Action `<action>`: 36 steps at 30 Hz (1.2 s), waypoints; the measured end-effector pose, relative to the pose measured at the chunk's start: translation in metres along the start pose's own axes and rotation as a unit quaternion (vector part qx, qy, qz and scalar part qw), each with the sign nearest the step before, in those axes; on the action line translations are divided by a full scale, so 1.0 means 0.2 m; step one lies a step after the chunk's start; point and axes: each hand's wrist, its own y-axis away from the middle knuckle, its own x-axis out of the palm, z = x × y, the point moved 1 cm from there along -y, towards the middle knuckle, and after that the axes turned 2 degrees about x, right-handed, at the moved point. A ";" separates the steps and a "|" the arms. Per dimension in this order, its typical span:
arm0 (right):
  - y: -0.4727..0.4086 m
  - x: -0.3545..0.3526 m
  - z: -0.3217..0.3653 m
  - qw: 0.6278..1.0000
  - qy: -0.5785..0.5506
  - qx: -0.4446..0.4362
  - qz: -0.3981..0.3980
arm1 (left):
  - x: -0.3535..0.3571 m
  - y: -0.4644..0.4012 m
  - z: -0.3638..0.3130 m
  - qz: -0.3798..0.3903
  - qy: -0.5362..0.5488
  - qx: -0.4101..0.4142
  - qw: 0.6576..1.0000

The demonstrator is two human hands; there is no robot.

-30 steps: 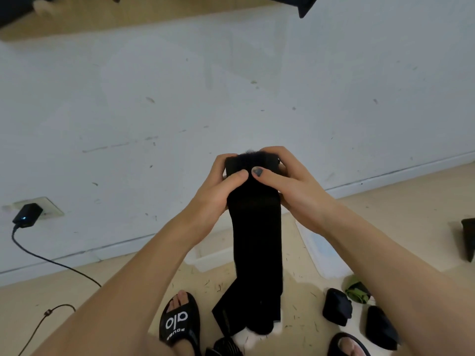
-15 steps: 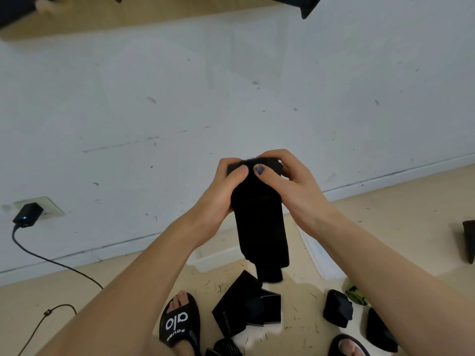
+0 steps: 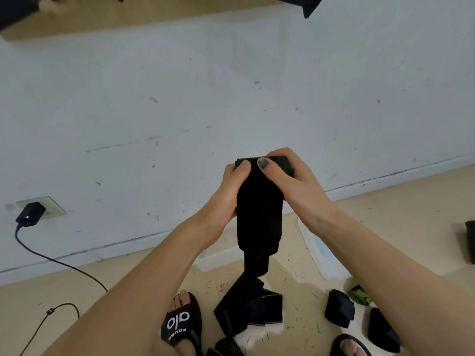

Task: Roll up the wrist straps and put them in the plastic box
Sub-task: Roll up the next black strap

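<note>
Strap [image 3: 259, 214], black, mid-frame: we hold it up in front of the wall w/ both hands, roll forming at its top end, tail hanging toward 6 o'clock. Left hand [image 3: 226, 194] is clenched round the roll's left edge, thumb pressed on the front face; right hand [image 3: 290, 181] grasps the right edge, thumb likewise on top. Both hands thus grip the same strap; neither is free.

Handling, as we judge it: fabric looks soft, limp and light, so it drapes and will not keep a roll by itself. Tension has to come from the thumbs; slack lets the coil loosen or go lopsided. Narrower tail piece below the wide part prob. bears the closing tab, though we cannot tell from here. Best hold is at the roll's two ends, fingers behind, thumbs in front, edges kept flush. Not fragile, not slippery.

Plastic box [image 3: 218, 258], pale, sits on the floor at 6 o'clock from the hands, mostly hidden by strap and arms; its lid [image 3: 318, 253] lies just beside, at approx. 4 o'clock. More loose straps [image 3: 246, 309] lie at 6 o'clock near the sandal [image 3: 180, 322]; rolled ones [image 3: 339, 308] at 5 o'clock, not yet boxed.
</note>
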 end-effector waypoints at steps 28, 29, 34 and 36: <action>-0.03 0.01 0.03 0.983 -0.081 0.154 -0.049 | 0.09 0.03 0.00 -0.043 -0.004 0.020 0.999; -0.03 -0.01 0.04 0.982 -0.101 0.151 -0.056 | 0.06 0.02 -0.02 -0.062 -0.007 0.032 0.998; -0.04 0.02 0.04 0.988 -0.091 0.119 -0.046 | 0.01 -0.01 -0.04 -0.106 -0.012 0.054 0.993; -0.01 0.05 0.01 0.993 -0.032 0.110 0.024 | 0.02 -0.01 -0.03 -0.077 -0.020 0.063 0.995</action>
